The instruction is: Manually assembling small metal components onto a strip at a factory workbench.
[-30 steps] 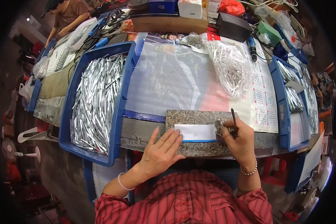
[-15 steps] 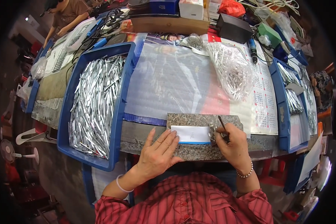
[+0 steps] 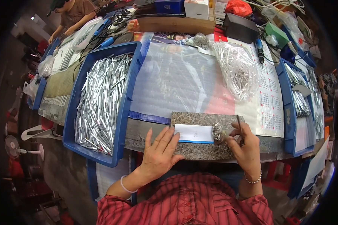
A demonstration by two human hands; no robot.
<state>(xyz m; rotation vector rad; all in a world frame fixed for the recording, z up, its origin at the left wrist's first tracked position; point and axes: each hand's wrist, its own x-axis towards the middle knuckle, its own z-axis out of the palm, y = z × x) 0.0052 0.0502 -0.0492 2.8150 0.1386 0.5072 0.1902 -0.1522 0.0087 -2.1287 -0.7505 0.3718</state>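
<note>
A white paper pad point(image 3: 193, 133) with a blue lower edge and faint marks lies on a speckled stone slab point(image 3: 199, 151). The fingertips of my left hand point(image 3: 159, 153) rest at the pad's left end, its fingers spread and holding nothing. A small heap of tiny metal parts point(image 3: 218, 132) sits against the pad's right end. Just right of that heap, my right hand point(image 3: 247, 144) is closed around a slim dark stick-like tool point(image 3: 239, 120), which stands nearly upright. Its lower end is hidden by the fingers, so its exact kind does not show.
A blue tray point(image 3: 121, 144) of slim silvery metal pieces stands at left. Beyond the slab lies a translucent plastic sheet point(image 3: 169, 80), with a clear bag point(image 3: 236, 71) of pale sticks right of it. Another blue tray point(image 3: 289, 129) is at right. A person point(image 3: 77, 15) works at far left.
My right hand has moved right, away from the small heap, and the tool has swung more upright. My left hand stays by the pad. The whole view has shifted slightly.
</note>
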